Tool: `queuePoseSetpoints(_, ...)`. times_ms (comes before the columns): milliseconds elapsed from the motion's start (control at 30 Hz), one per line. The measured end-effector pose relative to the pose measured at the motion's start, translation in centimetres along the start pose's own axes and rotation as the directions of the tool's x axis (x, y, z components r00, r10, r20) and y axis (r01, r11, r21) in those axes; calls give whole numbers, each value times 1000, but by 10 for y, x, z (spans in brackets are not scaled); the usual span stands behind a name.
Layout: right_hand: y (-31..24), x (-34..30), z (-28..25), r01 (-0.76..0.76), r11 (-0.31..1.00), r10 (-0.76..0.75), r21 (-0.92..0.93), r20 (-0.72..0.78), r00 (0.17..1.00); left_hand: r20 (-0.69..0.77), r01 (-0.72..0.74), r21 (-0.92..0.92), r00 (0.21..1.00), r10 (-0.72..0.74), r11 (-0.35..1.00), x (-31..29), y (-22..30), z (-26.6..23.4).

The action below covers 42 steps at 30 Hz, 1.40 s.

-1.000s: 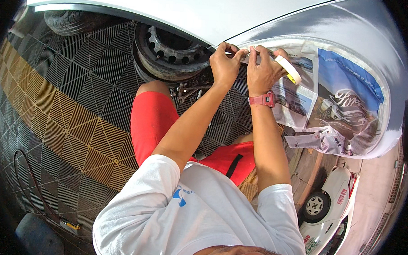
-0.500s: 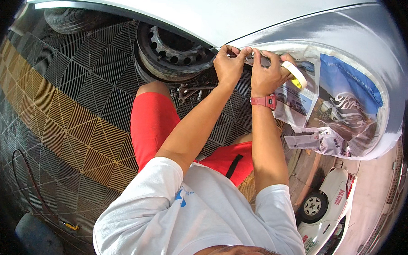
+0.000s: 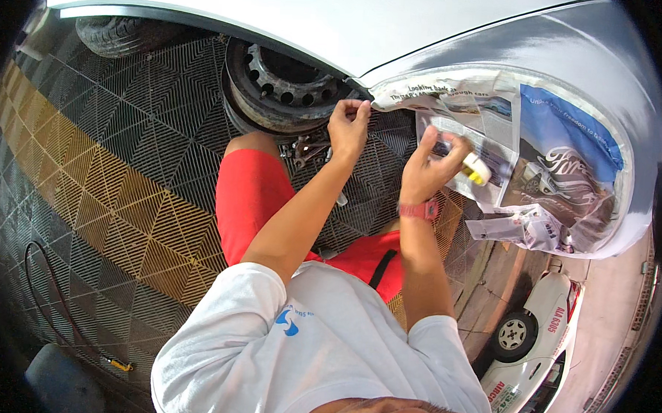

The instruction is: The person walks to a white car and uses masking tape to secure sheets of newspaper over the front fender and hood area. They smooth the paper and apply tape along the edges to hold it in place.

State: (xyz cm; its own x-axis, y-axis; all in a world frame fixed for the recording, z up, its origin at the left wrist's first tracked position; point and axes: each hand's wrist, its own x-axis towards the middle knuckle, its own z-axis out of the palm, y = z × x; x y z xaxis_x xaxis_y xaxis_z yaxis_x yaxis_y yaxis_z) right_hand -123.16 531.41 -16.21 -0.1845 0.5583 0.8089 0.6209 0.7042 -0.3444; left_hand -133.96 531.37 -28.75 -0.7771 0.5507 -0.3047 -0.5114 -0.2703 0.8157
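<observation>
My left hand [image 3: 348,130] is up by the lower front corner of the wheel arch, its thumb and fingers pinched together. What sits between those fingertips, if anything, is too small to make out. My right hand [image 3: 432,165] hangs lower and to the right, slightly blurred, with a cream roll of masking tape [image 3: 478,167] with a yellow inside held at its fingers. Newspaper sheets [image 3: 482,128] cover the wheel arch of a white and grey car panel [image 3: 456,55]. Pale tape [image 3: 626,186] runs along the arch's curved edge, holding the paper.
A bare steel wheel rim [image 3: 277,93] lies under the car's sill, with wrenches [image 3: 304,152] beside it. A tyre [image 3: 120,36] is farther left. Black and yellow grid tiles [image 3: 123,219] make the floor, where a dark hose [image 3: 54,298] lies. A white car [image 3: 528,348] stands at lower right.
Both hands have dropped away from the arch edge and moved apart, the left one leftward, the right one down with the tape roll. The newspaper's upper left part now shows.
</observation>
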Motion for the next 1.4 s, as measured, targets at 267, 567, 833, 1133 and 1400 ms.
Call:
queuePoseSetpoints(267,35,-119,-38,-410,905,334,111,410,849,76,-180,189,983,169,965,-17,27,-7)
queuePoseSetpoints(567,4,-52,-50,-605,763,161,227,840,518,756,-223,326,644,-112,919,-39,52,-52)
queuePoseSetpoints(833,26,-62,-46,-620,778,375,-97,864,336,670,-465,458,741,50,758,-57,85,-42)
queuePoseSetpoints(1133,-6,-91,-71,-331,930,188,156,572,798,20,218,-316,974,-224,923,-11,34,-1)
queuePoseSetpoints(1400,22,-133,-100,-557,827,392,80,628,673,-127,189,-429,956,-266,883,-12,29,56)
